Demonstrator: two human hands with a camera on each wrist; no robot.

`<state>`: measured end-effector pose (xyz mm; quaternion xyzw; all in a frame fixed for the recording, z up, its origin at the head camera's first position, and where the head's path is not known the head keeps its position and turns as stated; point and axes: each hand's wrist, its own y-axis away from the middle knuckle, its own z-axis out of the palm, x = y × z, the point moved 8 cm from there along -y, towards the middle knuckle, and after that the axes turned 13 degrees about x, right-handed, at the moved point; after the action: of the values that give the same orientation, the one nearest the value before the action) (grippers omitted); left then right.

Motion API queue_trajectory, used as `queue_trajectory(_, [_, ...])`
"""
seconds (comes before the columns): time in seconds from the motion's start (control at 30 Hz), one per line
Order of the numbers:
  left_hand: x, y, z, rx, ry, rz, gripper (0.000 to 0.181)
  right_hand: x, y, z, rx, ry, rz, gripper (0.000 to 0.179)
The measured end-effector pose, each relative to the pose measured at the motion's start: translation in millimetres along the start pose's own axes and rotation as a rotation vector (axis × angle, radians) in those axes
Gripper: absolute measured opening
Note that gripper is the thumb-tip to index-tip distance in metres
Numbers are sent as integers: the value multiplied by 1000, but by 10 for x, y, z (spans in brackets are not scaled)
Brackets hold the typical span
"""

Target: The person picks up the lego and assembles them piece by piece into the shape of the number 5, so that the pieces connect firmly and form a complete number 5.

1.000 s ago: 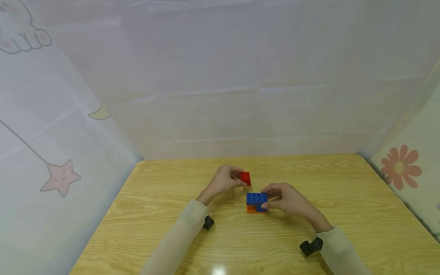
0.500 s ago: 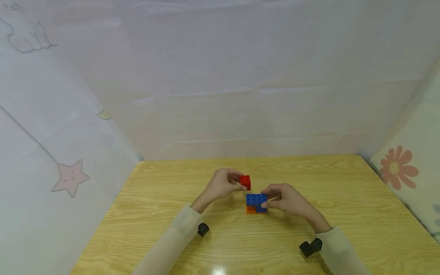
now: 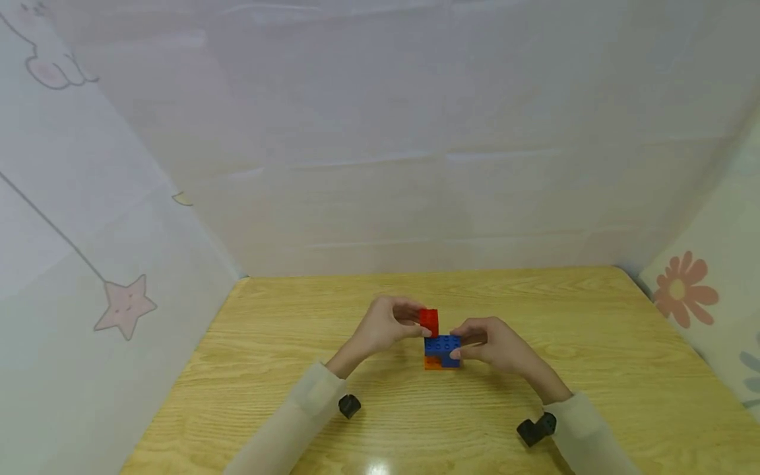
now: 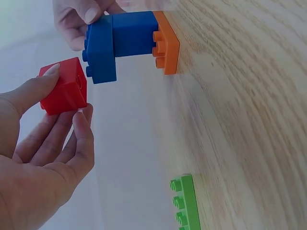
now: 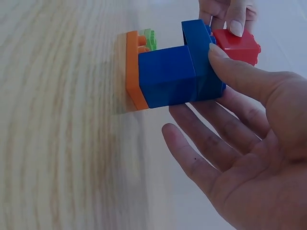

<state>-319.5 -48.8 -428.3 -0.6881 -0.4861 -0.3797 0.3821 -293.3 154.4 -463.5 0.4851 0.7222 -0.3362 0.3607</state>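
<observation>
A red toy building brick (image 3: 429,321) is pinched between the thumb and fingers of my left hand (image 3: 382,326). It sits right at the studs on the left end of a long blue brick (image 3: 442,344). That blue brick tops a small stack: under it is another blue brick (image 4: 135,33), and an orange plate (image 4: 168,45) forms the base on the table. The top brick overhangs the lower one, leaving orange studs bare beneath. My right hand (image 3: 499,344) grips the top blue brick from the right, thumb (image 5: 220,51) on its near side.
A green studded brick (image 4: 187,203) lies on the wooden table (image 3: 380,422) in the left wrist view; the head view does not show it. White cloth walls (image 3: 356,198) rise behind and beside the table. A black wrist camera (image 3: 536,429) hangs at the right sleeve.
My left hand has brought the red brick slightly right and toward me, from behind the stack to its left end. My right hand and the stack stay nearly still.
</observation>
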Motion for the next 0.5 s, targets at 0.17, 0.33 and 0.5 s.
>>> queue_trajectory(0.17, [10,32,25,-16,-4,6,40,38,3,0,20,-3,44,35])
queue_trajectory(0.33, [-15,75,33,-23,21,-18,39,8,-5,1,16,-7,41,37])
queue_trajectory(0.5, [-29,125,57,-31,42,-24,38,17,2,2,15,-21,41,38])
